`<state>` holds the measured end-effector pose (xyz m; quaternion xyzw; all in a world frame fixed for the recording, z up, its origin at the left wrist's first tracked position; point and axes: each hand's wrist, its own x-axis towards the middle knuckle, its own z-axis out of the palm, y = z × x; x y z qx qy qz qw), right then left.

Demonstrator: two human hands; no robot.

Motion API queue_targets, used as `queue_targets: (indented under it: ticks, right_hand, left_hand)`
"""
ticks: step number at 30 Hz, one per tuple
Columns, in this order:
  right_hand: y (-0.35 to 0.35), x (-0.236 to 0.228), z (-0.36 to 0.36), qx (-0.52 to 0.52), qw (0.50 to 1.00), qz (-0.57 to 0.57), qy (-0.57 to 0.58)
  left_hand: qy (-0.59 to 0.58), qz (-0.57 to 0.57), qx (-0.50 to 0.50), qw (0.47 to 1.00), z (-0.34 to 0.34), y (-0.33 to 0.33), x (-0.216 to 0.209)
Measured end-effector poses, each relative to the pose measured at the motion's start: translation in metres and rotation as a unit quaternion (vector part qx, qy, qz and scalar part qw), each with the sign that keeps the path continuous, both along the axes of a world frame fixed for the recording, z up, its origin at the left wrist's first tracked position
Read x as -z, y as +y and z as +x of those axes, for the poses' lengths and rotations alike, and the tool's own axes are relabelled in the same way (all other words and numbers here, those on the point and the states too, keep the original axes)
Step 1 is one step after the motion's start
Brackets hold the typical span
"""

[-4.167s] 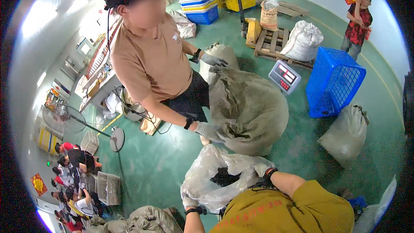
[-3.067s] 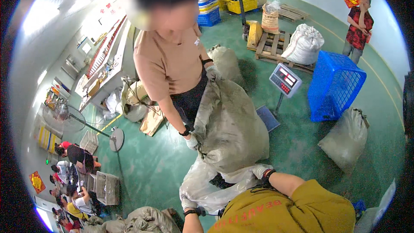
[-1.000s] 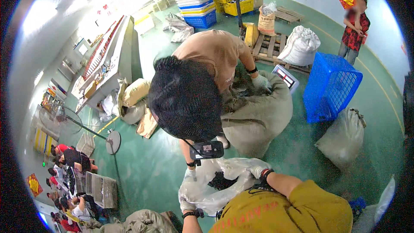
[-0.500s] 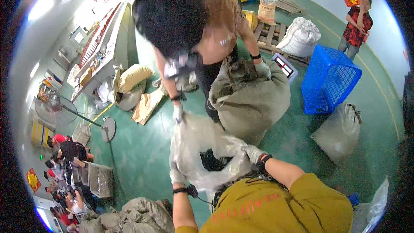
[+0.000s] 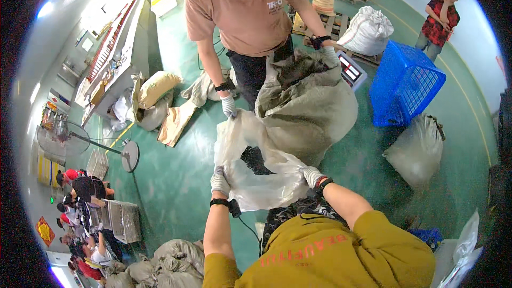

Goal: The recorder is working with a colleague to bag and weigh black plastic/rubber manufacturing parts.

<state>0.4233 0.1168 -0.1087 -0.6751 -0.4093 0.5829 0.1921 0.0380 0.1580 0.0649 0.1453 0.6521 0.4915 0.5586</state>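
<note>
A translucent white plastic bag [image 5: 256, 192] hangs in front of me with its mouth spread wide, and something dark shows inside. My left hand [image 5: 220, 181], in a white knit glove, is closed on the left of its rim. On the right side, my gloved right hand [image 5: 310, 176] grips the rim too. A co-worker's gloved hand [image 5: 228, 105] holds the far edge of the same bag. The co-worker's other hand [image 5: 329, 56] is at the top of a big grey-green woven sack [image 5: 312, 120], whose mouth gapes and shows dark contents.
A blue plastic crate [image 5: 405, 85] and a filled clear bag [image 5: 418, 152] stand at the right, near a scale [image 5: 352, 72]. A standing fan [image 5: 129, 156] is at the left. Full sacks [image 5: 176, 261] lie at lower left. Other people sit farther left; one stands far right.
The co-worker has straightened up from leaning over the bag. My left hand has moved forward with its side of the rim, and my right hand slightly forward. The bag's mouth looks wider.
</note>
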Motion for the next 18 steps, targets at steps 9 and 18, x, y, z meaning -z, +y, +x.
queue_targets:
  ticks: [9,18]
  right_hand:
    - [-0.009,-0.087,-0.003,0.099,0.989,-0.104,0.045]
    - [0.012,-0.059,0.025,0.098,0.994,-0.036,0.024]
  left_hand:
    - [0.052,-0.035,0.012,0.998,-0.038,0.057,0.041]
    - [0.043,-0.071,-0.007,0.997,-0.005,0.065,0.025]
